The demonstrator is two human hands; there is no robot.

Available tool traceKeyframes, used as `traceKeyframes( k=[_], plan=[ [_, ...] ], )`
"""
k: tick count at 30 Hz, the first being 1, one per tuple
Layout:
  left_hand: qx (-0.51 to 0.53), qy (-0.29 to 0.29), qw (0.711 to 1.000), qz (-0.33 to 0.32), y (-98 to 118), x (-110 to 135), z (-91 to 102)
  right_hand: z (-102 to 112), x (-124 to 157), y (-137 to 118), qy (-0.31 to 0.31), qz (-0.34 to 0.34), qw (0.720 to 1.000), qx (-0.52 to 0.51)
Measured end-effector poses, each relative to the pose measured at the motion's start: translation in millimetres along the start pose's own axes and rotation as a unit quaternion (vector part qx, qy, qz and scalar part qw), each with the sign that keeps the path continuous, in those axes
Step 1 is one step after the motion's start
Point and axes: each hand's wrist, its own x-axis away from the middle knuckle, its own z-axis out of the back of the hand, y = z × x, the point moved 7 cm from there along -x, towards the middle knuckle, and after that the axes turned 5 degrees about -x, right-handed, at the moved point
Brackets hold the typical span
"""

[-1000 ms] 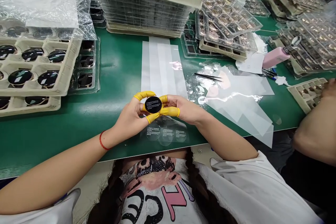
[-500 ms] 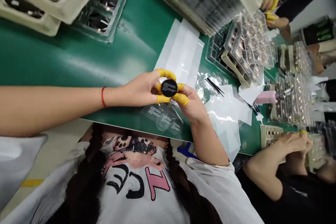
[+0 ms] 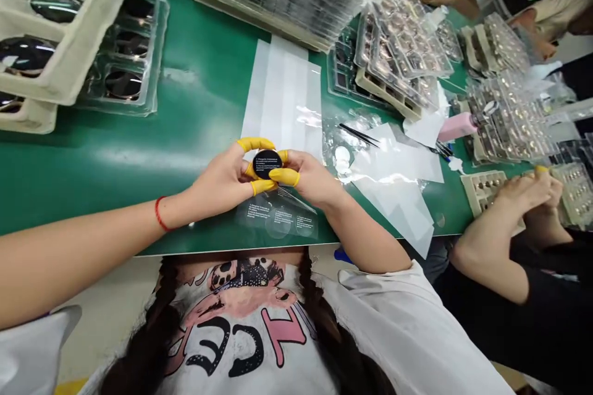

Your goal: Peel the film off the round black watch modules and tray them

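Note:
A round black disc [image 3: 263, 160] with small white print on its face is held up just over the table's front edge. My left hand [image 3: 222, 176], in yellow finger cots and a red wrist string, grips its rim between thumb and fingers. From the other side my right hand [image 3: 312, 178], also in yellow finger cots, presses its thumb on the lower right of the printed face, with a finger at the rim. Beneath both hands lies a clear sheet of round printed stickers [image 3: 280, 219]. What is behind the disc is hidden.
White paper strips [image 3: 282, 99] lie beyond my hands, with black tweezers [image 3: 359, 134] to their right. Stacked trays [image 3: 259, 6] rise at the back; trays of dark lenses [image 3: 60, 49] stand left. A co-worker's hands [image 3: 528, 191] are at the right, beside a pink bottle [image 3: 458, 128].
My view has shifted, so the hands and disc appear further left and slightly lower. My right thumb has moved from beside the disc onto its printed face.

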Motion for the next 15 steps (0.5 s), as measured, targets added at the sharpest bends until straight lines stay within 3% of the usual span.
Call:
traceKeyframes(
  k=[15],
  plan=[
    [-0.061, 0.063, 0.989, 0.123, 5, 2, 10.0, 5, -7, -8, -0.110, 0.016, 0.994, 0.020]
  ],
)
